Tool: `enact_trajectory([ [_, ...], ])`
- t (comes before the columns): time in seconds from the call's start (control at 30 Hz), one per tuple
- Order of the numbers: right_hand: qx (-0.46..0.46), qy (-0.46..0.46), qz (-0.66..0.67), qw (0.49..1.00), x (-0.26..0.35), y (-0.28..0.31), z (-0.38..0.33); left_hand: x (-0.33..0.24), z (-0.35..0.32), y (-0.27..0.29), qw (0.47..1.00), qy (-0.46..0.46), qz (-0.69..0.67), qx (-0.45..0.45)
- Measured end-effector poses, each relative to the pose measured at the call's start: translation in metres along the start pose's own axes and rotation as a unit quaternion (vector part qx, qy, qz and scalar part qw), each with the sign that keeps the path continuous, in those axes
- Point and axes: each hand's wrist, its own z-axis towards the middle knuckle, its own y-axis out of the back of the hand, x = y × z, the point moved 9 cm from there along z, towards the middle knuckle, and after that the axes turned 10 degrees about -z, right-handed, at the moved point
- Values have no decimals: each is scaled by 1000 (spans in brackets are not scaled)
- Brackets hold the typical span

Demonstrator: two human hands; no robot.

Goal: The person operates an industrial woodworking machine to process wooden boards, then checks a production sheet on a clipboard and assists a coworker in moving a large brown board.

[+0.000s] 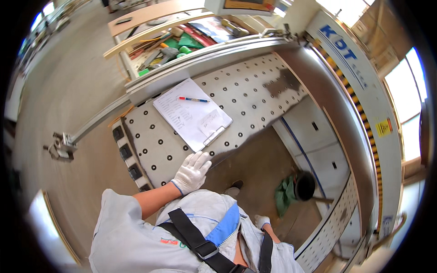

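My left hand (193, 173), in a white knit glove, rests at the near edge of the perforated metal table (236, 109). Its fingers are stretched out, and it holds nothing that I can see. Just beyond the fingertips lies a clipboard (193, 113) with written sheets under its clip. A red, white and blue pen (194, 99) lies across the upper part of the paper. My right hand (261, 221), also gloved, hangs low beside my body, away from the table. Its fingers are too small and partly hidden to make out.
A large machine beam (359, 86) with yellow-black striping runs along the right. Beyond the table's fence (195, 59), a shelf holds mixed tools and scraps. A black bucket (304, 185) with a green cloth (285, 195) stands to the right. A metal rail with a stop (63, 146) juts out left.
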Motion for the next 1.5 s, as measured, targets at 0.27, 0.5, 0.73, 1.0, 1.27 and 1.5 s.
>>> enact_trajectory([
  [0.27, -424, -197, 504, 727, -180, 372, 2, -7, 19, 7, 983, 134, 78, -103],
  [0.5, -648, -52, 305, 696, -172, 674, -61, 41, -14, -1, 904, 289, 99, -300],
  [0.73, -596, -48, 193, 778, -85, 761, -36, 55, 15, 10, 882, 311, 168, -313],
  [1.0, -634, -38, 179, 751, -79, 760, -39, 57, 18, 8, 886, 314, 159, -302],
  [1.27, -632, 6, 187, 752, -88, 757, -33, 48, 22, 26, 891, 288, 124, -329],
  [1.5, -682, 106, 167, 704, -91, 757, -49, 17, -41, 13, 898, 322, 158, -254],
])
